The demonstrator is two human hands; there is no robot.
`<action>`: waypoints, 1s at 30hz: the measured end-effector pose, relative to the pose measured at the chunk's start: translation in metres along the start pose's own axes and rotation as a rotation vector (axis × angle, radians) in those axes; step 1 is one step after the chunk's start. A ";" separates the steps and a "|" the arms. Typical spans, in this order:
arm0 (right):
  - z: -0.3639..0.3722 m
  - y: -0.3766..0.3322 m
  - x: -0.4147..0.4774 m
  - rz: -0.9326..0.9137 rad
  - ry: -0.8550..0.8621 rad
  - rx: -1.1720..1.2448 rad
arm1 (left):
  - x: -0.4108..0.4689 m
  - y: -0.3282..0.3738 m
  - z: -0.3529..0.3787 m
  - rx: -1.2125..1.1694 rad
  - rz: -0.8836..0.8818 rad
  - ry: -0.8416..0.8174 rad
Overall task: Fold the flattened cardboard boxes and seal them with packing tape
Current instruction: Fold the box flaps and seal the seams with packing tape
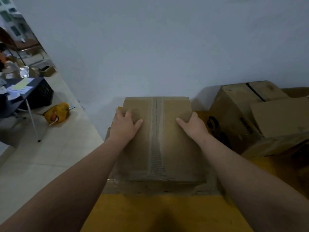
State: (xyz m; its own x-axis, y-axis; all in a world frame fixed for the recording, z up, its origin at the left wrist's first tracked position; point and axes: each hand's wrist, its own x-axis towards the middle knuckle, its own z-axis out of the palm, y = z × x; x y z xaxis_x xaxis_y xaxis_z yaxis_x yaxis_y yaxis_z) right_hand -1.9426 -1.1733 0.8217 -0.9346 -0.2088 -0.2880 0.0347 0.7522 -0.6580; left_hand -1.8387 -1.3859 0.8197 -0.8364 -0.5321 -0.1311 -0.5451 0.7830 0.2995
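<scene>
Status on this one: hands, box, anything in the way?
Left hand and right hand grip the box at its sides. Tape runs along the top seam. Other boxes stacked to the right, clear of the hands.

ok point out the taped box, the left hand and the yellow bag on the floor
taped box [175, 148], head view, on its right top flap
left hand [124, 127], head view, on the back of the hand
yellow bag [56, 113], head view, on the middle of its side
</scene>
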 end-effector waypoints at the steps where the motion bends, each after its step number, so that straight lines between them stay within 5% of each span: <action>1: -0.002 -0.002 0.008 0.007 -0.017 0.110 | 0.004 0.000 -0.001 -0.128 -0.053 0.008; 4: -0.009 -0.011 0.018 0.075 -0.039 0.381 | 0.009 0.001 -0.006 -0.419 -0.157 0.070; 10: -0.026 -0.023 -0.006 0.083 0.020 0.544 | -0.014 -0.003 -0.030 -0.458 -0.335 0.167; 17: -0.051 -0.057 -0.100 -0.034 0.193 0.646 | -0.084 -0.005 -0.080 -0.861 -0.225 0.303; 24: -0.075 -0.071 -0.188 -0.135 0.443 0.844 | -0.155 -0.023 -0.134 -0.942 -0.072 0.319; 30: -0.073 -0.042 -0.236 -0.305 0.401 0.890 | -0.204 -0.037 -0.125 -1.101 0.230 0.448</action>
State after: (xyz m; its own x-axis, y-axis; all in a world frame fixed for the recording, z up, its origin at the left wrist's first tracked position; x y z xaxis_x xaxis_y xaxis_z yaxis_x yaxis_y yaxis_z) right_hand -1.7491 -1.1098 0.9685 -0.9916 0.0341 0.1247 -0.1268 -0.0689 -0.9895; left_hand -1.6406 -1.3463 0.9531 -0.6951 -0.6512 0.3046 0.1363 0.2967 0.9452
